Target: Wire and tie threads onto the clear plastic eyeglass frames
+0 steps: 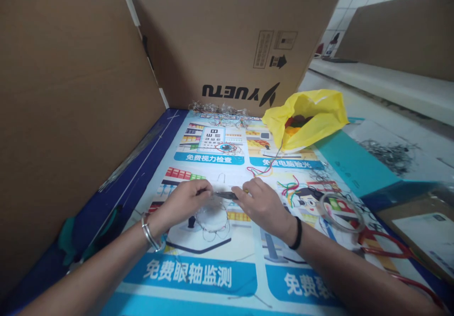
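Observation:
Near the middle of the printed mat point(142, 240), my left hand point(186, 201) is closed in a pinch on a thin wire ring point(212, 231), which hangs below the fingers with small loops along its lower edge. My right hand point(261, 203) grips a pair of small dark pliers point(227, 195). Their narrow tips point left and meet the ring's top beside my left fingertips. Whether the jaws are closed on the wire is too small to tell. A short bent wire point(222, 178) lies just beyond the pliers.
Cardboard walls point(227, 37) stand behind and left. At the back right lies an open yellow bag point(319, 131); strands of coloured cord point(264, 170) lie before it. To the right are a tape roll point(323, 209), red-handled scissors point(385, 252) and a heap of dark wire pieces point(388, 155).

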Demonstrator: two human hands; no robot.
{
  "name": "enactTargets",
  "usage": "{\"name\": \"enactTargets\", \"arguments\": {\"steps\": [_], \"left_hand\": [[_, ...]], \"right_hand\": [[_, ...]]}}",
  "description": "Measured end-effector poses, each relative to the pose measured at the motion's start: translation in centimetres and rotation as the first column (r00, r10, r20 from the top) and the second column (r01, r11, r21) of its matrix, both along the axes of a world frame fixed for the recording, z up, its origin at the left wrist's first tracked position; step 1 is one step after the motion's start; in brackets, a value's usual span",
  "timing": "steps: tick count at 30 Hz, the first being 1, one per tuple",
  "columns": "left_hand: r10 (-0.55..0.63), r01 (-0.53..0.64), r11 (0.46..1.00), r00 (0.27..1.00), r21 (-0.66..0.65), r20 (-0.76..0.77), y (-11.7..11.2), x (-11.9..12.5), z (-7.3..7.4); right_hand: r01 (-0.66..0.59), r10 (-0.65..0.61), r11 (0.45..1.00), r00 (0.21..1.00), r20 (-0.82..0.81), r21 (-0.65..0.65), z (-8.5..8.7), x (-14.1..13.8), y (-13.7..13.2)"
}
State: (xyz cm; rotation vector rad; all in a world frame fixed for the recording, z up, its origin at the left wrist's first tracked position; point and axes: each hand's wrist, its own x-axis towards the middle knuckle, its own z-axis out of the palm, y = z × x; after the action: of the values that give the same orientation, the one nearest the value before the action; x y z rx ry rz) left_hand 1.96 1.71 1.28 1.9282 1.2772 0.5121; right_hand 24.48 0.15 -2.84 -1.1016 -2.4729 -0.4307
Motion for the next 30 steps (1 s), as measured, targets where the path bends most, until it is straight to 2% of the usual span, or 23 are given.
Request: {"name": "enactTargets", "arguments": {"steps": [6,13,18,24,30], "left_hand": [[-0.007,0.009,0.999,0.999,0.046,-0.041,0.06,-0.13,-0.02],[0.017,-0.014,0.999,0.998,0.049,-0.063,-0.01,-0.03,0.08],[-0.006,0.006,1.0,1.0,-0.001,0.008,0.15,-0.22,-0.32],[-0.05,0.055,0.993,0.998,-0.108,0.044,0.29,-0.23,-0.57],[-0.064,0.068,0.992,0.997,-0.106,0.046,0.34,-0.17,-0.58]], "right_hand": [[-0.02,0.018,0.999,0.998,0.067,0.034,0.24,0.23,-0.31],[-0.018,0.018,1.0,1.0,0.012,-0.023,0.37,-0.04,-0.4],[0.019,-0.023,0.998,0.998,-0.062,-0.068,0.12,-0.06,-0.21],[-0.008,0.0,0.997,0.995,-0.104,-0.071,-0.18,0.0,-0.08],[-0.009,0.002,0.998,0.994,-0.11,-0.065,-0.2,-0.06,-0.09]]}}
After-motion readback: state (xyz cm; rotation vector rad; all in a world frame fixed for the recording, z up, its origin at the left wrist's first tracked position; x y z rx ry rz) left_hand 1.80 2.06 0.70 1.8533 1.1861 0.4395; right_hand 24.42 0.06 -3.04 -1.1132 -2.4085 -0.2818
